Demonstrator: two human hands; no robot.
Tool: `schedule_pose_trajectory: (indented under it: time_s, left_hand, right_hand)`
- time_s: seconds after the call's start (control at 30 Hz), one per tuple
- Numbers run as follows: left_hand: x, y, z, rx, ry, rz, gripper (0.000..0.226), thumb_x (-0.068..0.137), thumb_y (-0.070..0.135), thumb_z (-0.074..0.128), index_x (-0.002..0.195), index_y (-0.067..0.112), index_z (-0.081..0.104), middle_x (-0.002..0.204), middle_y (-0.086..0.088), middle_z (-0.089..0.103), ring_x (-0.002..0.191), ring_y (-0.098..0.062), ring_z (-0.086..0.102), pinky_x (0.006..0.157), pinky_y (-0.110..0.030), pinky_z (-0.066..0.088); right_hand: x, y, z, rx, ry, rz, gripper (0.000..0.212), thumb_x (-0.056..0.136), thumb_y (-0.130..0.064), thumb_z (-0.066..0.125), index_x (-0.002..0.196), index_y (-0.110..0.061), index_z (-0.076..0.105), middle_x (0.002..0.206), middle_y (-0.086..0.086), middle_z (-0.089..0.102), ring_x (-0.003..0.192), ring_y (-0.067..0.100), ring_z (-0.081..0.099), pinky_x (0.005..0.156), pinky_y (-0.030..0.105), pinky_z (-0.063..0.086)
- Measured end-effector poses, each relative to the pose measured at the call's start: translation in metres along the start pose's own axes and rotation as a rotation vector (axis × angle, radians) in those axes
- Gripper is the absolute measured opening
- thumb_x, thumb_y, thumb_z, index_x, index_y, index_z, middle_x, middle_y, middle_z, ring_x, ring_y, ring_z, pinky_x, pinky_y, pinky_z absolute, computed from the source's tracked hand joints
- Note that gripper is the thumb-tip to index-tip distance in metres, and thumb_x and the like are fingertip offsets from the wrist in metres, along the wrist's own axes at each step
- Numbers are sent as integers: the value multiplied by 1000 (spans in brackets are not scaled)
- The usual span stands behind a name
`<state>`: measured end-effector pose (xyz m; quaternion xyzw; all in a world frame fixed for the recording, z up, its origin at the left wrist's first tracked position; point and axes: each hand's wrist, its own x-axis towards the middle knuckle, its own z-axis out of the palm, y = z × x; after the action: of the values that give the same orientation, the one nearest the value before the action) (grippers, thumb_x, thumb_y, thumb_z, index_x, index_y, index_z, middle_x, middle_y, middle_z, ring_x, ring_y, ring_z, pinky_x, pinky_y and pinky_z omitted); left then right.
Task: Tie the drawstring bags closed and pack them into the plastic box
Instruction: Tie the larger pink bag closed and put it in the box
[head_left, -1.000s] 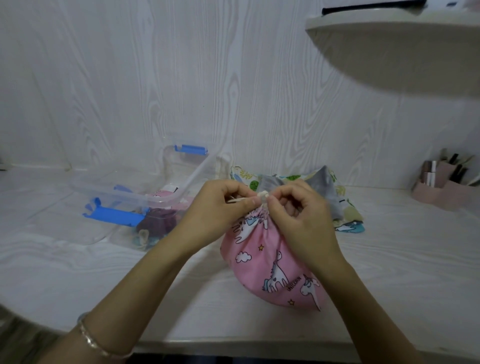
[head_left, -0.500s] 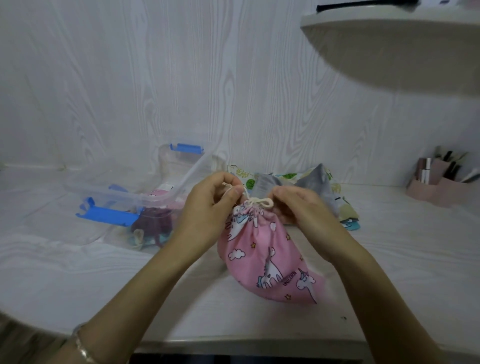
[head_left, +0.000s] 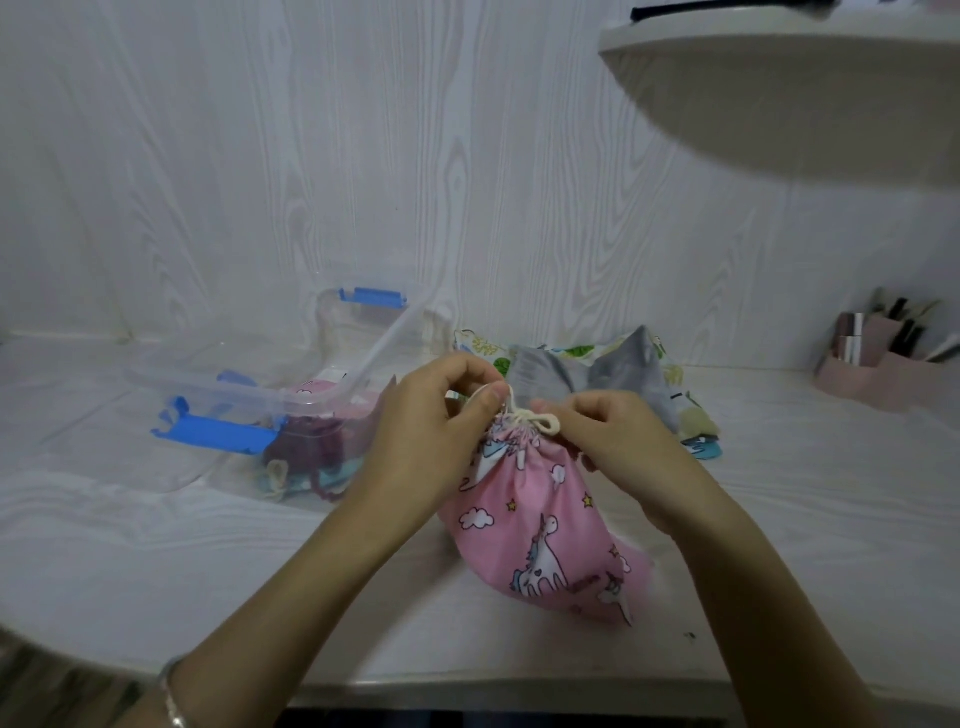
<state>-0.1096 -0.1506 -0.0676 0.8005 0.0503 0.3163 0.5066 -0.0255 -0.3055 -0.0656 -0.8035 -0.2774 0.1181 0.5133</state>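
A pink unicorn-print drawstring bag (head_left: 540, 525) lies on the white table, its gathered mouth pointing away from me. A cream drawstring (head_left: 530, 420) crosses that mouth. My left hand (head_left: 436, 431) pinches one end of the cord at the bag's left. My right hand (head_left: 618, 441) pinches the other end at its right. The clear plastic box (head_left: 332, 395) with blue latches stands to the left, with a purple bag (head_left: 311, 447) and a pink bag (head_left: 317, 388) inside.
More bags, grey (head_left: 602, 379) and green-printed (head_left: 566, 351), lie heaped behind my hands. A pink organiser (head_left: 878, 364) with small items stands at the far right. A rounded shelf (head_left: 779, 83) overhangs the upper right. The table's front edge (head_left: 467, 686) is near me.
My hands were bunched together over the bag's mouth. They have drawn apart sideways, and the cord now shows stretched across the closed mouth.
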Motion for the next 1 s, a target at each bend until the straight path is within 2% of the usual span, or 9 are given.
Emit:
schedule_pose_trajectory:
  time_s: [0.07, 0.2, 0.3, 0.4, 0.53, 0.63, 0.77, 0.93, 1.0]
  left_hand:
    - [-1, 1, 2, 8, -7, 12, 9, 89, 20, 64, 82, 24, 67, 76, 9, 67, 68, -8, 62, 62, -22, 47]
    - [-2, 1, 6, 14, -9, 20, 7, 88, 20, 65, 83, 23, 68, 77, 8, 68, 68, -8, 64, 61, -20, 46]
    - [0, 2, 3, 4, -9, 11, 9, 87, 17, 67, 82, 24, 70, 75, 6, 69, 72, -12, 66, 66, -29, 54]
    - [1, 5, -4, 93, -89, 46, 9, 87, 19, 67, 84, 26, 71, 79, 8, 70, 79, -9, 66, 78, -34, 55]
    - [4, 6, -15, 495, -174, 196, 8, 86, 30, 68, 89, 36, 72, 89, 20, 60, 92, 1, 50, 91, -30, 37]
    - [5, 5, -18, 754, -88, 221, 12, 88, 34, 65, 97, 35, 73, 80, 16, 45, 84, -4, 41, 80, -27, 31]
    - [-1, 2, -13, 566, -24, 113, 11, 88, 31, 64, 92, 28, 74, 66, 16, 59, 65, -1, 55, 66, -26, 47]
    - [1, -5, -9, 297, -29, 76, 19, 85, 19, 70, 102, 24, 75, 92, 13, 73, 80, 5, 65, 79, -11, 50]
    - [5, -9, -10, 112, -122, 21, 25, 84, 15, 71, 107, 23, 72, 99, 10, 73, 90, 3, 68, 86, -17, 53]
  right_hand:
    - [0, 0, 0, 47, -71, 13, 59, 84, -59, 59, 81, -2, 73, 78, 16, 71, 68, 18, 63, 71, 33, 48]
    - [-1, -2, 3, 213, -154, 69, 45, 89, -42, 62, 94, 1, 74, 98, 21, 73, 97, 34, 69, 94, 42, 50]
    - [1, 0, 6, 317, -88, 66, 38, 79, -34, 74, 90, 2, 75, 102, 32, 67, 87, 31, 60, 86, 41, 44]
    - [6, -1, 8, 308, -3, 76, 10, 81, -20, 73, 79, -12, 78, 84, 18, 71, 78, 23, 58, 79, 39, 43]
    - [10, -4, 11, 197, 47, 51, 12, 84, -9, 70, 79, -17, 77, 62, 3, 66, 55, 8, 53, 60, 26, 42]
    - [11, -6, 13, 92, 6, 53, 10, 85, -11, 69, 80, -12, 77, 54, -1, 59, 51, 9, 45, 52, 22, 37]
    - [15, -9, 16, -11, -28, 74, 11, 84, -15, 71, 77, -8, 77, 47, -5, 56, 50, 12, 45, 52, 26, 36]
    - [15, -13, 15, -61, -73, 26, 8, 83, -18, 72, 77, -19, 77, 58, -4, 62, 56, 7, 50, 59, 26, 39]
    - [14, -15, 14, 3, -101, 4, 8, 82, -12, 72, 82, -18, 78, 60, -4, 63, 55, 3, 51, 56, 19, 40]
